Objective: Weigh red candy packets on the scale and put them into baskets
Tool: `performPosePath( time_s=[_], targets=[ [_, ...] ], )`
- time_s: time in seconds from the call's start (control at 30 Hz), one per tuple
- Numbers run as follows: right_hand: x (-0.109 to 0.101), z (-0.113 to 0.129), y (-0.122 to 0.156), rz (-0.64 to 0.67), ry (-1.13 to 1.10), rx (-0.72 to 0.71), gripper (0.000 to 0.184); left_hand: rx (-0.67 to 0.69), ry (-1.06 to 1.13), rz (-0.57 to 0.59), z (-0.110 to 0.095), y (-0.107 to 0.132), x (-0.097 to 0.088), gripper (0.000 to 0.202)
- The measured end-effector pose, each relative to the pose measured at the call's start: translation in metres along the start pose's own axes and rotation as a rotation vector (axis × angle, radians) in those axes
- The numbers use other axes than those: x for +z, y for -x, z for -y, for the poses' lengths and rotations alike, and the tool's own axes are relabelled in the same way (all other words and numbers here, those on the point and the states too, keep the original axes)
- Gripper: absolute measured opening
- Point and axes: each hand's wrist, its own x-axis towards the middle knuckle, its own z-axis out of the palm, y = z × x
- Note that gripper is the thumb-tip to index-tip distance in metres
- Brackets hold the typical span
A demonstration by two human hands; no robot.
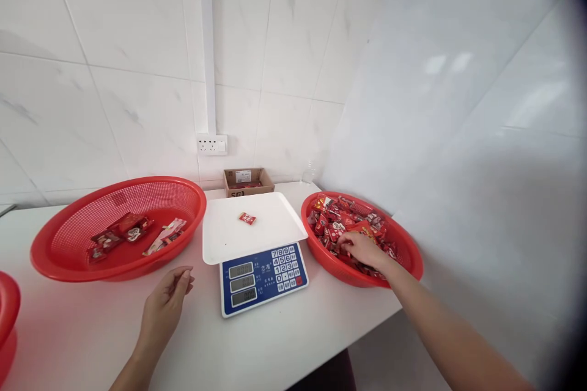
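Note:
My right hand reaches into the right red basket, its fingers curled down and closed on a red wrapped candy among the heap of candies. Part of what the fingertips grip is hidden. My left hand hovers over the table, left of the digital scale. Its fingers are curled in against the thumb, with nothing visible in them. On the scale's white tray lies one small red wrapped candy, touched by neither hand.
A larger red basket at the left holds several packets. Another red basket's rim shows at the left edge. Behind the scale stands a cardboard box, below a wall socket. The white table meets a wall on the right.

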Motion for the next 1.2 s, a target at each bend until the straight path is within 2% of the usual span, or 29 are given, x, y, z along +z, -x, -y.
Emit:
performPosePath(
  time_s=[0.17, 0.3, 0.37, 0.4, 0.53, 0.63, 0.7, 0.83, 0.97, 1.1, 1.2],
  targets=[
    [-0.015, 0.008, -0.003, -0.072, -0.035, -0.055, 0.028, 0.015, -0.012, 0.011, 0.002, -0.001, 0.001, 0.057],
    [-0.001, 0.022, 0.0, 0.021, -0.025, -0.142, 0.026, 0.017, -0.021, 0.035, 0.004, 0.0, 0.003, 0.055],
    [0.005, 0.029, -0.002, 0.017, -0.013, -0.14, 0.014, 0.02, -0.012, 0.038, 0.005, 0.0, 0.003, 0.054],
    [0.005, 0.033, -0.003, -0.005, -0.007, -0.129, 0.008, 0.02, -0.006, 0.038, 0.006, 0.0, 0.004, 0.054],
    [-0.015, 0.053, -0.014, -0.166, -0.023, -0.103, 0.021, 0.026, 0.015, 0.034, 0.006, 0.0, 0.004, 0.053],
    [-0.024, 0.079, -0.024, -0.243, -0.101, -0.163, 0.024, 0.044, 0.028, 0.05, 0.005, 0.001, 0.006, 0.052],
    [-0.017, 0.101, -0.031, -0.206, -0.163, -0.215, 0.027, 0.059, 0.032, 0.059, 0.005, 0.001, 0.006, 0.05],
    [0.016, 0.145, -0.044, -0.061, -0.255, -0.28, 0.025, 0.081, 0.034, 0.029, 0.007, 0.001, 0.006, 0.05],
    [0.044, 0.174, -0.059, -0.054, -0.292, -0.3, 0.035, 0.066, 0.029, 0.005, 0.007, 0.0, 0.003, 0.054],
    [0.054, 0.184, -0.068, -0.041, -0.27, -0.336, 0.044, 0.049, 0.039, -0.004, 0.005, -0.001, 0.002, 0.057],
    [0.047, 0.172, -0.067, -0.086, -0.193, -0.355, 0.046, 0.031, 0.034, -0.006, 0.003, -0.001, 0.001, 0.058]
  ],
)
